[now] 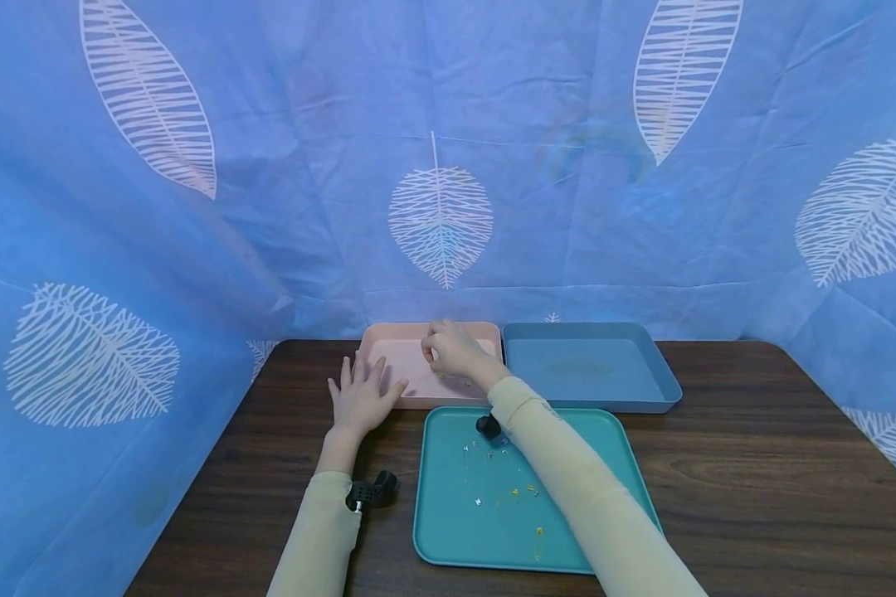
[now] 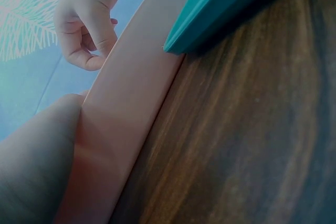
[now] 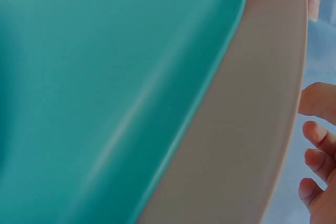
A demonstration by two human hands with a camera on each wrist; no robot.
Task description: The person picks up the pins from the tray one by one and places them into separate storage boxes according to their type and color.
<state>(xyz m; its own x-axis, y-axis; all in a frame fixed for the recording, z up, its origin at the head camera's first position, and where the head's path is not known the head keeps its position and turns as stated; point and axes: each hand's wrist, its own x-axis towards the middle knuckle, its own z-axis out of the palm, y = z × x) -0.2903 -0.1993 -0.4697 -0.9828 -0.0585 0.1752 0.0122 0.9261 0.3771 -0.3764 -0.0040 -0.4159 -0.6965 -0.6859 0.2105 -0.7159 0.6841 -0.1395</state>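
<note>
Over the pink tray my right hand reaches in, its fingers bent and thumb and index finger drawn together. In the left wrist view the right hand shows the same bent fingers, tips partly behind the tray wall; I cannot tell whether a tiny piece is between them. A few small yellowish pieces lie in that tray near the hand. My left hand is spread at its front left corner, fingers apart and holding nothing. The teal tray in front holds several small yellow pieces and clear pieces.
A blue tray stands to the right of the pink one, side by side along the back of the dark wooden table. A blue cloth with white leaf prints hangs behind. My right forearm crosses over the teal tray.
</note>
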